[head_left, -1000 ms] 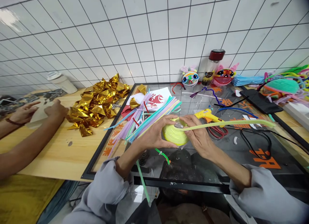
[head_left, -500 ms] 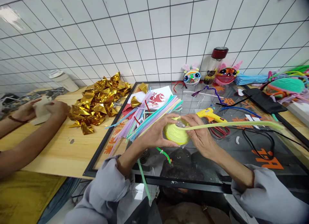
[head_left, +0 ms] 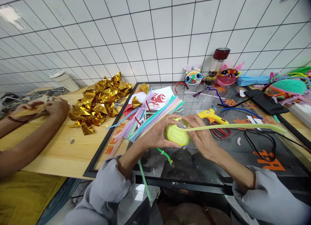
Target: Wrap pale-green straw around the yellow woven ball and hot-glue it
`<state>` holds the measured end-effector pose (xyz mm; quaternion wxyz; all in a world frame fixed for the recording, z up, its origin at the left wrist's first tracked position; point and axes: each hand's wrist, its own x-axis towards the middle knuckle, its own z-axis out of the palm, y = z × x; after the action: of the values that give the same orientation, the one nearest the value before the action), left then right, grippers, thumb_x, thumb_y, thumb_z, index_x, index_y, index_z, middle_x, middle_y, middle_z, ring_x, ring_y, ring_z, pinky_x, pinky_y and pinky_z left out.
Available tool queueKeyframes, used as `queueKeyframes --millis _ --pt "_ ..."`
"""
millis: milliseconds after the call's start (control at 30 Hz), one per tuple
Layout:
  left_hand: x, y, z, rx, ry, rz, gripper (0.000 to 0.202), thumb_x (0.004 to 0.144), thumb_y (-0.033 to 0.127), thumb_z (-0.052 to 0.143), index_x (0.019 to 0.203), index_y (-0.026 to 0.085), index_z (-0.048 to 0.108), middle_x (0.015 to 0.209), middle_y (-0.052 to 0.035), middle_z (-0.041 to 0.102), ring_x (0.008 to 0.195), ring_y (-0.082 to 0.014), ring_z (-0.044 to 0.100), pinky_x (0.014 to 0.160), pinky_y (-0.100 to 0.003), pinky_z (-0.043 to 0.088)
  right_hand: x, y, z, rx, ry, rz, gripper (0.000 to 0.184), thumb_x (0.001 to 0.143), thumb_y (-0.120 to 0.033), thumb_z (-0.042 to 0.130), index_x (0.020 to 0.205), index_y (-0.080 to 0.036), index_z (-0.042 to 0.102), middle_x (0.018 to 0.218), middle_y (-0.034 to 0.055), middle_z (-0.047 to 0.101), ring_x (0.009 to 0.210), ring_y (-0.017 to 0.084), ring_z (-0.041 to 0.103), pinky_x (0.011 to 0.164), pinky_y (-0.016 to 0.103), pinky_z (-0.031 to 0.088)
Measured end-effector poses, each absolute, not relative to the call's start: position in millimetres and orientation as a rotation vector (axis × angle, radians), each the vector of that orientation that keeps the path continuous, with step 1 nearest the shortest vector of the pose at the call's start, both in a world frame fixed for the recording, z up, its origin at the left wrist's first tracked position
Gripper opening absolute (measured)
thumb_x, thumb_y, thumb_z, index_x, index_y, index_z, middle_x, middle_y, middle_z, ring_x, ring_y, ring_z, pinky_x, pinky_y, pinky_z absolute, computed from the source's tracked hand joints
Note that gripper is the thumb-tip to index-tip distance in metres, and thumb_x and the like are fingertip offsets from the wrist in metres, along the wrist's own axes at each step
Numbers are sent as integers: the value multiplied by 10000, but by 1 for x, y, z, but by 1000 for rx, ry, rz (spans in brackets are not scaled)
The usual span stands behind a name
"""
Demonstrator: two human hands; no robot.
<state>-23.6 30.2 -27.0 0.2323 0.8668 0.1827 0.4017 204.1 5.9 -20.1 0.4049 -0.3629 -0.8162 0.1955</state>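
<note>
A round coil of yellow-green pipe cleaner point(head_left: 175, 135) sits between both my hands above the glass table top. My left hand point(head_left: 157, 136) curls around its left side with the thumb over the top. My right hand point(head_left: 201, 136) grips the right side, and its fingers press the loose yellow-green tail point(head_left: 240, 126) that stretches far to the right. A green stick point(head_left: 164, 155) pokes out below my left hand.
A yellow glue gun point(head_left: 211, 116) and red scissors point(head_left: 220, 132) lie just behind my right hand, with a black cord point(head_left: 261, 138) beside them. A pile of coloured pipe cleaners point(head_left: 150, 116) lies at left, gold foil pieces point(head_left: 98, 102) beyond. Another person's hands point(head_left: 39, 108) work at far left.
My hands and the coil have stayed almost still. The other person's hands at far left have folded their piece flatter, and it now shows gold.
</note>
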Motion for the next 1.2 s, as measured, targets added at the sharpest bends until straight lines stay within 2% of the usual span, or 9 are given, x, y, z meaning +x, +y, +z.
queueKeyframes --millis 167,500,667,833,1033,1200 --pt "-24 29 -25 2402 524 1110 809 687 394 911 1341 269 451 1429 -172 516 1397 -338 518 1118 -566 462 205 5 -20 -939 -2068 526 499 1058 -518 329 1363 -225 592 1242 138 590 1194 273 571 1033 492 483" --pt "-24 28 -25 2478 566 1111 821 683 435 905 1354 284 458 1418 -163 493 1388 -350 500 1110 -584 458 198 5 -15 -994 -2078 553 627 1023 -646 266 1340 -254 637 1176 124 552 1151 276 560 1012 513 478" --pt "-24 29 -27 2483 532 1136 808 690 448 898 1355 281 469 1388 -160 504 1375 -333 499 1107 -561 469 200 4 -14 -976 -2098 599 595 1034 -614 294 1365 -248 627 1269 140 524 1243 291 526 1062 528 444" --pt "-23 29 -28 2481 541 1126 814 695 438 898 1365 280 464 1394 -164 500 1373 -328 501 1114 -561 466 200 2 -15 -928 -2070 641 565 1052 -568 303 1434 -239 560 1256 131 553 1219 259 540 1071 492 444" --pt "-23 29 -26 2473 507 1124 815 696 440 896 1369 284 463 1391 -158 506 1365 -319 518 1108 -542 477 200 5 -21 -919 -1980 645 459 1062 -511 344 1336 -220 571 1289 137 575 1250 254 539 1088 492 444" --pt "-24 28 -25 2490 545 1108 806 693 453 893 1359 286 470 1377 -158 508 1360 -331 517 1096 -552 482 201 4 -19 -919 -2018 585 470 1056 -534 334 1303 -225 587 1252 132 589 1219 263 560 1053 489 470"
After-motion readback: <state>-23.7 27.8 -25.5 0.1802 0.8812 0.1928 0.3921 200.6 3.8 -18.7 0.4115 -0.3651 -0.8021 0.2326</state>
